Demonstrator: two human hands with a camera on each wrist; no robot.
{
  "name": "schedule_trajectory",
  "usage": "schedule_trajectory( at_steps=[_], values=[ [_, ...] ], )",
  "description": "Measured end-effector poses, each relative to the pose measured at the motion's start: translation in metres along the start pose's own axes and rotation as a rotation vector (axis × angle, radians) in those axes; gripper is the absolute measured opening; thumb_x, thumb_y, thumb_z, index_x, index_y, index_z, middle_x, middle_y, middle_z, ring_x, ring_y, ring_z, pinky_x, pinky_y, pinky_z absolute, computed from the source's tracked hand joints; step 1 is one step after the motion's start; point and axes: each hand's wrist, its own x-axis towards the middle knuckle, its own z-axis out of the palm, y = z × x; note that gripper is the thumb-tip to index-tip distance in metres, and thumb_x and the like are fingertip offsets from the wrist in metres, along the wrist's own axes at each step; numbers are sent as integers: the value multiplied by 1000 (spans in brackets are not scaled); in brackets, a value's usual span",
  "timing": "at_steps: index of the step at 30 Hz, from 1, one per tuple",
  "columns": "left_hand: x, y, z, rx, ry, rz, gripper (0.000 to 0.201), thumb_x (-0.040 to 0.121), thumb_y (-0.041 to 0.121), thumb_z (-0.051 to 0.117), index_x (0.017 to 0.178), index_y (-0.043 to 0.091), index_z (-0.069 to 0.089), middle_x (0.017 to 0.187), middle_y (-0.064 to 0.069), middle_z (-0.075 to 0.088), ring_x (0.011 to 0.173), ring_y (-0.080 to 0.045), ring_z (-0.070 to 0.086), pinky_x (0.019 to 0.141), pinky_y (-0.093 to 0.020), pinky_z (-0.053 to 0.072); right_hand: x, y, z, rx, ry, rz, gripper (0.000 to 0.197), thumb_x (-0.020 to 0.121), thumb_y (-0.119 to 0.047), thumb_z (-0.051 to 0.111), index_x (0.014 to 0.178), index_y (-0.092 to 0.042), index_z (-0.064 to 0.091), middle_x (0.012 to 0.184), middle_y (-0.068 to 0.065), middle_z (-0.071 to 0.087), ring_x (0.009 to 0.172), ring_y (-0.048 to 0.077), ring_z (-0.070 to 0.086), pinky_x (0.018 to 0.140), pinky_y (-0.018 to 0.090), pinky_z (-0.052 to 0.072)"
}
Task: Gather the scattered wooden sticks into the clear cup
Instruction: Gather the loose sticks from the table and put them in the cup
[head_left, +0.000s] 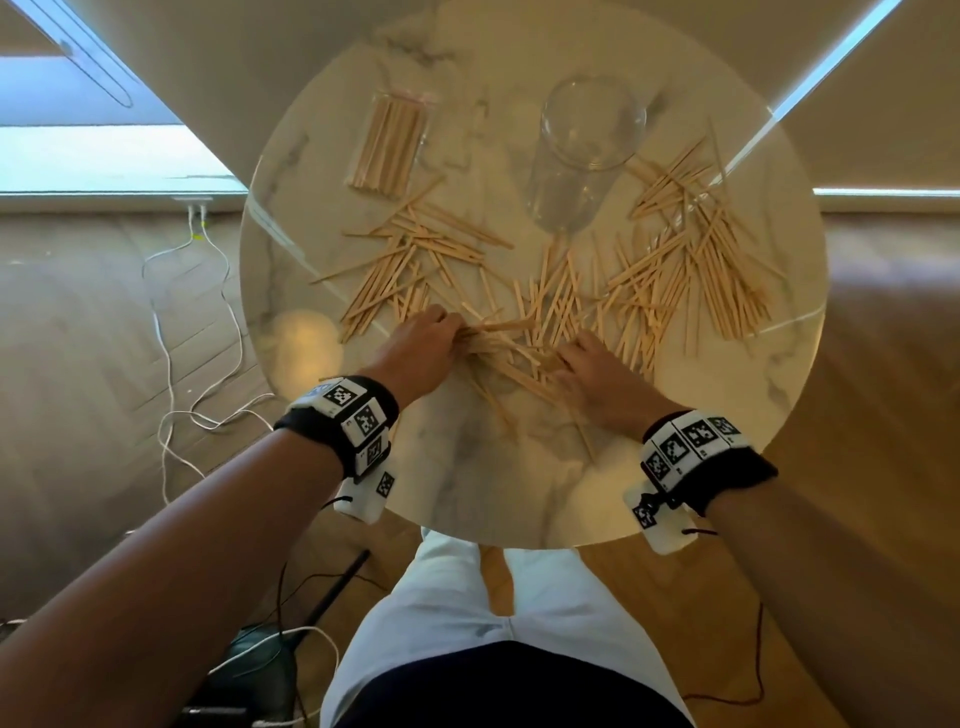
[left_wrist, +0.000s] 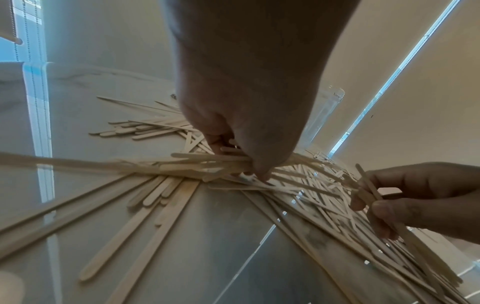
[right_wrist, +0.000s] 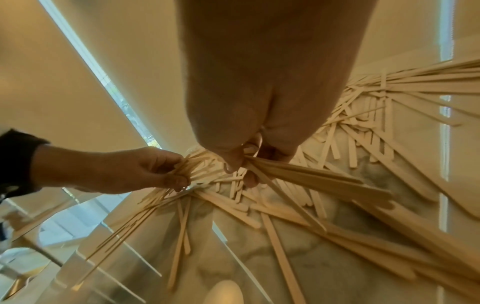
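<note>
While the clear cup (head_left: 587, 150) stands empty at the far side of the tabletop (head_left: 519, 467), the left hand (head_left: 415, 348) and right hand (head_left: 597, 374) each curl round a clutch of wooden sticks (head_left: 675, 270); gathering has barely begun, and most sticks lie scattered.

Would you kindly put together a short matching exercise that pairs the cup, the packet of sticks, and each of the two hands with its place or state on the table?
Things:
1. clear cup
2. packet of sticks
3. left hand
4. right hand

States:
A. lies flat at the far left of the table
B. stands upright, with no sticks inside
C. grips sticks near the middle, nearer the right side
D. grips sticks near the middle, nearer the left side

Pairs: 1-B, 2-A, 3-D, 4-C
</note>
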Motion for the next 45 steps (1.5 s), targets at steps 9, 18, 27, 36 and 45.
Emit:
schedule_trajectory(
  at_steps=[9,18,27,36,45],
  values=[
    [11,2,-17,-196,-34,-100,22,110,25,33,118,9,45,96,-14,63,76,-27,61,69,-43,51,4,-12,-30,290,235,240,10,110,-24,37,104,-18,43,81,-6,52,66,7,47,58,27,33],
    [11,10,4,61,-53,18,57,92,48,64,125,3,51,118,-15,53,95,-34,61,82,-48,55,49,-2,-17,107,424,592,77,97,-42,61,148,6,29,144,25,39,126,43,50,100,45,46],
    [23,6,-1,57,-113,101,29,98,31,63,115,8,61,103,-9,61,90,-29,63,81,-44,55,58,-9,-13,142,407,536,49,97,-17,62,135,2,38,120,21,56,102,38,61,71,38,42],
    [30,1,-8,22,-205,94,23,102,18,55,118,4,62,108,-13,57,93,-31,61,85,-45,52,50,10,-32,258,283,492,34,101,-15,54,131,-2,43,120,17,61,95,28,63,65,29,43],
    [25,-21,-12,204,-162,54,47,104,43,9,118,17,46,106,-2,51,99,-24,44,102,-52,42,60,10,-31,248,397,594,38,108,-23,34,131,4,48,120,23,63,103,38,64,81,43,52]
  ],
)
